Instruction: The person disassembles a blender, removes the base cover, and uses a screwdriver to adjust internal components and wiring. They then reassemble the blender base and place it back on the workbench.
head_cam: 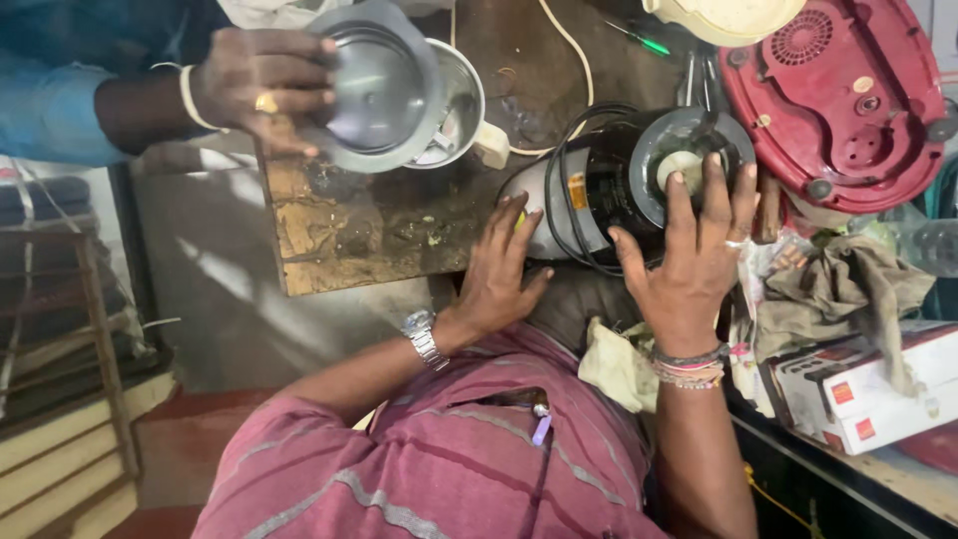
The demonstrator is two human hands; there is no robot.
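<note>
**Head view: entry, work in hand.** I see a mixer-grinder base point(599, 190), black and white, lying on its side at the near edge of the wooden worktop point(379, 230), with its black cord point(559, 215) looped round the body.
- Right hand point(689, 265): open, fingers spread over the grey top face, fingertips beside the cream coupler point(685, 165). It presses rather than clasps.
- Left hand point(499, 269): open, palm flat against the white side of the body, nothing closed in it.
- Step, as I judge it: steadying and examining the top face. Any work on the coupler would call for the left hand to stop the body rolling.

**Surface.** The board is worn and stained, with crumbs of debris.
- Far left: a co-worker's hand point(264, 90) in a blue sleeve grips a steel jar point(379, 90); a second steel jar point(461, 100) with a white handle lies just behind.
- Far right: an upturned red appliance base point(838, 100) and a green-handled screwdriver point(641, 41).

**Room.**
- Right: a grimy rag point(838, 289) over cardboard cartons point(868, 389).
- Left: a grey floor point(220, 289) and wooden slats point(60, 329).
</note>
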